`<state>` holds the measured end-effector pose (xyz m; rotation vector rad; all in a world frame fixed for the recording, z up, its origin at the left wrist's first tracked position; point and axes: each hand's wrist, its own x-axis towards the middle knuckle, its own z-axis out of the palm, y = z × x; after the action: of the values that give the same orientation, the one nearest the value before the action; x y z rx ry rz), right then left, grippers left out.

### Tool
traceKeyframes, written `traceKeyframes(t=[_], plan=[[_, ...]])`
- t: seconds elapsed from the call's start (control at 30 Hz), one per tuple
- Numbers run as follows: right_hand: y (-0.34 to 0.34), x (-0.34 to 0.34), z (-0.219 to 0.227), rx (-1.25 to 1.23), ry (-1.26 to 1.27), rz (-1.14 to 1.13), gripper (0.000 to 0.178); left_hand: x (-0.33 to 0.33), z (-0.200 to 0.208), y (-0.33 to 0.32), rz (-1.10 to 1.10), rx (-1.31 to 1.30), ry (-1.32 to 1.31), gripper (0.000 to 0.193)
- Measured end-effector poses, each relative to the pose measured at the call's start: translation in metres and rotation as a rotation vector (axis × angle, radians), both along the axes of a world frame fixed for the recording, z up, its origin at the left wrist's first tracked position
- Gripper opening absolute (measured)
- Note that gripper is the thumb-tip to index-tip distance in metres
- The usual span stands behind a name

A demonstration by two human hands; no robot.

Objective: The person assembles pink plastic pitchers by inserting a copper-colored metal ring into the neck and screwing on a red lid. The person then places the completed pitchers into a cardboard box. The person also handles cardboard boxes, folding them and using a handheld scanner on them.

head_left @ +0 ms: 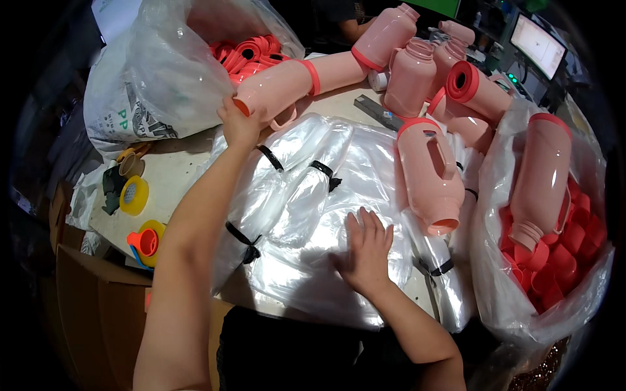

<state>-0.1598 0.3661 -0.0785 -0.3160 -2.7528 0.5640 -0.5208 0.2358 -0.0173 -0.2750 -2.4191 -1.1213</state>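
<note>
My left hand (242, 119) is closed on the open neck of a pink thermos body (275, 93) that lies on its side at the far left of the table. Its handle hangs down toward me, and its red-rimmed base points at another lying pink body (336, 72). My right hand (366, 254) holds nothing; its fingers are spread over a stack of clear plastic bags (313, 274). Black ties (321, 168) bind several bag bundles. To the right of that hand lies a pink thermos body with a handle (430, 173), its mouth toward me.
A sack of red ring-shaped parts (248, 58) stands back left. On the right, a bag (499, 287) holds red cups (554, 274) and a pink body (541, 169). More pink bodies (411, 78) stand at the back. Tape rolls (134, 195) lie left, above a cardboard box (98, 313).
</note>
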Motion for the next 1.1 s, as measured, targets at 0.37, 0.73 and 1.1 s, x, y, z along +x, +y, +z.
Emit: traceKeyframes(t=[0.37,0.73,1.1], plan=[[-0.067,0.062,0.105,-0.223,0.656,0.064,0.085,0.134,0.117,-0.072,-0.655,-0.001,0.241,0.057],[-0.089,0.35,0.115,-0.332,0.458,-0.089,0.021,0.414,0.11,-0.13,-1.117,-0.085,-0.909,0.051],[0.097,0.598,0.111,-0.282,-0.532,-1.197,0.026,0.455,0.036,-0.141,-1.241,0.465,-1.205,0.084]])
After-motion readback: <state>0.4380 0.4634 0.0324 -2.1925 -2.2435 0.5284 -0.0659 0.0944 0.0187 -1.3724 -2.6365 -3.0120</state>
